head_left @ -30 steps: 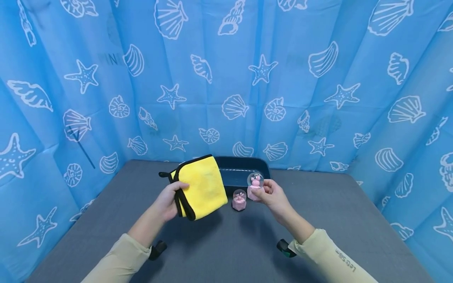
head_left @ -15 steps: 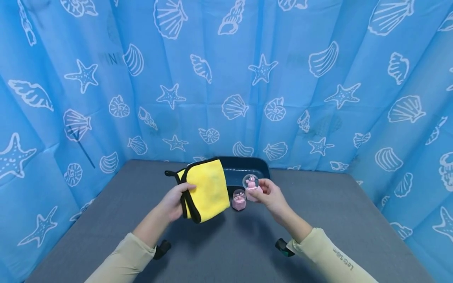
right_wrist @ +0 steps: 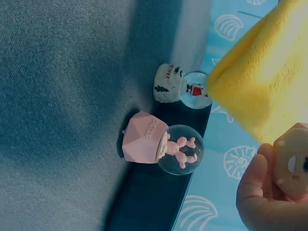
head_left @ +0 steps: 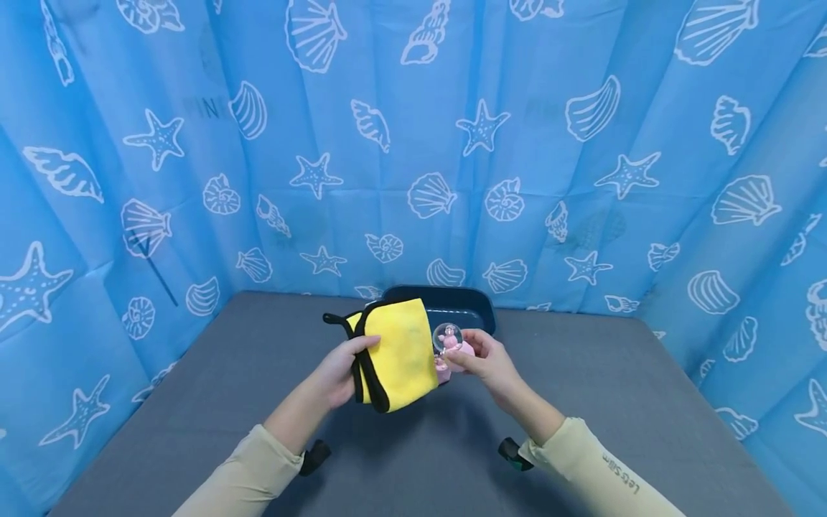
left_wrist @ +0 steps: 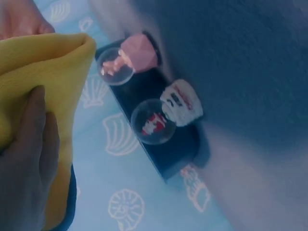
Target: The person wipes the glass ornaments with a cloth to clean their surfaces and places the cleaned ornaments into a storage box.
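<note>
My left hand (head_left: 339,373) grips a folded yellow cloth (head_left: 400,352) with black edging, thumb lying on top. My right hand (head_left: 491,362) pinches the pink base of a snow globe (head_left: 448,336), its clear dome tilted left toward the cloth's right edge. The underside of that base (right_wrist: 293,159) faces the right wrist camera. Below it a second pink snow globe (right_wrist: 144,138) stands on the table; the cloth and the held globe partly cover it in the head view. A white-based snow globe (right_wrist: 168,86) with a red figure stands beside it, hidden behind the cloth in the head view.
A dark blue rectangular tray (head_left: 460,309) sits at the back of the grey table (head_left: 568,373), behind the standing globes. A blue curtain (head_left: 413,143) with white shell prints hangs along the back and sides. Black straps (head_left: 315,457) show under the sleeves.
My left hand has carried the cloth rightward, so it now overlaps the standing pink globe. My right hand has moved left, and its snow globe has tipped from upright toward the cloth.
</note>
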{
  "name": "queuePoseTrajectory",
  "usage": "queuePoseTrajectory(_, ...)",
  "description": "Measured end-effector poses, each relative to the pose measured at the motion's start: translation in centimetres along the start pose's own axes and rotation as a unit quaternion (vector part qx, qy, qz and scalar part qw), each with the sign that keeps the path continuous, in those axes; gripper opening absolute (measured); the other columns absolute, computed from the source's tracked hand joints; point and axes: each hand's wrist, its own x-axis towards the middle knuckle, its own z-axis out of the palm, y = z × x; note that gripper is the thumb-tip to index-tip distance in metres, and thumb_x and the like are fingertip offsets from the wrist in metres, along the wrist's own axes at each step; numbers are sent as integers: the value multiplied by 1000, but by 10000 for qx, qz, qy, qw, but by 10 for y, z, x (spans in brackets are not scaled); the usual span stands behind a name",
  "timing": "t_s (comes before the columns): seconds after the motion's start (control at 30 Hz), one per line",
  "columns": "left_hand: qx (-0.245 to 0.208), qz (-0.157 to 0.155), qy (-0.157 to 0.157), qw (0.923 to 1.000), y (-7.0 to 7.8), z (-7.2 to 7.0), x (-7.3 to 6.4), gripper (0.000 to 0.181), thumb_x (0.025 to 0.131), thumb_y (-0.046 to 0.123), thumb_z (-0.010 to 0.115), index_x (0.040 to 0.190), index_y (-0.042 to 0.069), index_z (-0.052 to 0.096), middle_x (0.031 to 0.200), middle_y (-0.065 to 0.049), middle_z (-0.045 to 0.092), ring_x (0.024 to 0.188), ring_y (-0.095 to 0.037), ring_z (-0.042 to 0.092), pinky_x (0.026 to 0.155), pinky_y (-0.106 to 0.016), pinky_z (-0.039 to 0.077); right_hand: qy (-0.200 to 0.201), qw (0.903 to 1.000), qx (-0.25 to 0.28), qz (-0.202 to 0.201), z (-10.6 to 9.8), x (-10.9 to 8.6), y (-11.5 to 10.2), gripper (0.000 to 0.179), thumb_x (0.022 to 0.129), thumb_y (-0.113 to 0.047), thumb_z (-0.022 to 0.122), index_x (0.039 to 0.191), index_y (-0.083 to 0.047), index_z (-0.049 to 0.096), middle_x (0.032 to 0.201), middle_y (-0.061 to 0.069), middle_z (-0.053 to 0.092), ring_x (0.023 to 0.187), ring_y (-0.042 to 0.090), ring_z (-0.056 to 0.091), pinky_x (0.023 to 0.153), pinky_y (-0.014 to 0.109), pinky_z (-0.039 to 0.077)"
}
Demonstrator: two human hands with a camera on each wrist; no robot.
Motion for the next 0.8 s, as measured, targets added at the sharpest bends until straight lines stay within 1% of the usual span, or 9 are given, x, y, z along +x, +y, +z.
queuePoseTrajectory(0.07, 4, 34, -62, 10000, -2, 3, 2, 25, 103, 17, 44, 123, 2, 45, 106, 1, 63, 98, -12, 65, 89, -29, 51, -117, 9999, 30, -34, 1, -1, 1, 41, 91, -15, 70, 123, 3, 53, 105, 12, 59, 89, 20, 57, 80, 30, 54)
queuePoseTrajectory(0.27, -49, 167, -354, 9992, -7, 14, 5, 26, 105, 22, 41, 124, 4, 44, 109, 3, 63, 101, -9, 63, 92, -28, 49, -320, 9995, 6, -80, 6, -1, 3, 41, 91, -16, 69, 123, 4, 54, 110, 14, 59, 94, 22, 56, 83, 34, 54)
queuePoseTrajectory(0.43, -78, 246, -635, 9977, -11, 21, 7, 30, 106, 29, 38, 128, 8, 42, 115, 5, 59, 108, -8, 60, 97, -29, 46, -282, 9996, -65, -72, 8, -3, 3, 43, 93, -18, 67, 126, 5, 53, 112, 15, 58, 93, 22, 56, 81, 33, 55)
queuePoseTrajectory(0.5, -156, 314, -857, 9957, -12, 21, 6, 29, 107, 31, 32, 125, 10, 41, 116, 4, 55, 109, -9, 56, 98, -30, 43, -222, 9997, -132, -48, 7, -3, 3, 43, 94, -18, 66, 128, 4, 53, 112, 14, 58, 92, 21, 55, 80, 33, 54)
queuePoseTrajectory(0.57, -306, 430, -1091, 9926, -13, 20, 6, 28, 106, 28, 25, 122, 11, 40, 116, 2, 51, 109, -11, 52, 97, -32, 41, -213, 9996, -184, -36, 7, -3, 3, 43, 95, -18, 63, 130, 5, 52, 112, 13, 58, 91, 20, 53, 78, 32, 52)
queuePoseTrajectory(0.63, -542, 559, -1292, 9886, -14, 19, 5, 25, 101, 18, 21, 116, 11, 41, 112, 0, 47, 104, -13, 48, 94, -34, 39, -230, 9996, -180, -40, 5, -3, 3, 43, 96, -18, 61, 131, 5, 52, 111, 13, 57, 90, 20, 52, 78, 34, 50)
queuePoseTrajectory(0.67, -654, 600, -1325, 9872, -15, 19, 5, 25, 97, 11, 21, 111, 10, 41, 109, 0, 47, 101, -14, 47, 91, -33, 39, -256, 9995, -166, -67, 5, -3, 3, 43, 96, -18, 60, 132, 5, 51, 111, 13, 57, 90, 20, 52, 79, 35, 49)
queuePoseTrajectory(0.7, -751, 660, -1255, 9871, -16, 18, 5, 27, 92, 4, 21, 107, 10, 43, 105, 0, 48, 97, -14, 48, 88, -32, 40, -290, 9994, -136, -103, 4, -3, 2, 44, 96, -18, 59, 132, 5, 51, 111, 13, 57, 90, 20, 51, 79, 36, 48)
queuePoseTrajectory(0.8, -877, 757, -825, 9898, -19, 19, 7, 29, 87, -8, 24, 96, 10, 47, 95, 2, 54, 87, -11, 52, 79, -27, 43, -408, 9988, -51, -263, 3, -3, 1, 44, 94, -17, 59, 132, 4, 50, 112, 14, 56, 94, 22, 52, 82, 36, 49)
